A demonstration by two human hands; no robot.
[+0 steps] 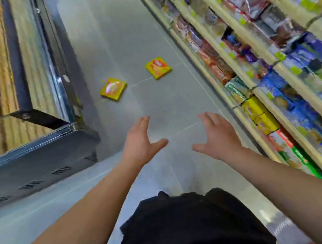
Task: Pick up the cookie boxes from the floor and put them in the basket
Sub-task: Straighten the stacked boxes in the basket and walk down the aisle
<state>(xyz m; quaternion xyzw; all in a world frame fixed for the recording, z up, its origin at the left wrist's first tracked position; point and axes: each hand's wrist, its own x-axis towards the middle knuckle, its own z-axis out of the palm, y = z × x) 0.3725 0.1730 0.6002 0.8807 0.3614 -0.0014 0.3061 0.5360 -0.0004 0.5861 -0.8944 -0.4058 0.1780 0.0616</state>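
We see two yellow cookie boxes lying flat on the grey tiled floor (140,29) of a shop aisle, apart from each other. The left cookie box (113,89) lies near the corner of a chest freezer (33,156); the right cookie box (158,67) lies closer to the shelves (274,64) of packaged goods along the right side. Nearer to us, both bare arms reach forward above the floor. Our left hand (140,141) is spread wide, thumb out, holding nothing. Our right hand (218,133) is likewise spread wide and holds nothing. Both hands are well short of the boxes and touch neither. Dark clothing (184,230) fills the bottom of the view. The shelves are blurred.
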